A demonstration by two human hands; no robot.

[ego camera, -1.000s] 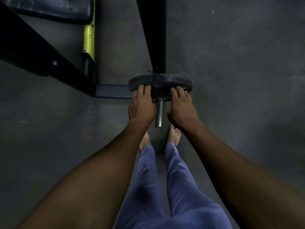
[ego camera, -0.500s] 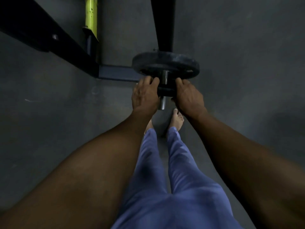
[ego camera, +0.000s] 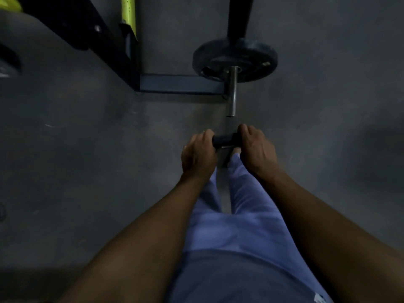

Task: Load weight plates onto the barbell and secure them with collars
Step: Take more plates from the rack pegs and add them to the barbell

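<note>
Holding a small black collar point(ego camera: 226, 139) between both hands, I stood over the end of the bar. My blue trousers point(ego camera: 236, 226) filled the bottom of the view, and my forearms reached forward over them. My left hand point(ego camera: 197, 156) had its fingers curled round the left end of the collar, and my right hand point(ego camera: 256, 147) had its fingers curled over the right end, so the dark piece sat pinched between the two. The picture was too dim and blurred for me to tell what kind of collar it was.

Just beyond my hands, and not touching them, was the bare tip of the barbell sleeve point(ego camera: 231, 92), a shiny steel tube pointing back toward me. Farther up the sleeve sat a black weight plate point(ego camera: 253, 62), pushed on with its face turned my way. A dark post point(ego camera: 238, 16) rose behind the plate.

To the left of the plate, a blue-grey steel beam point(ego camera: 179, 84) lay on the grey floor point(ego camera: 328, 127) and joined a black frame point(ego camera: 87, 25) with a yellow-green upright point(ego camera: 129, 12) at the far left corner.
</note>
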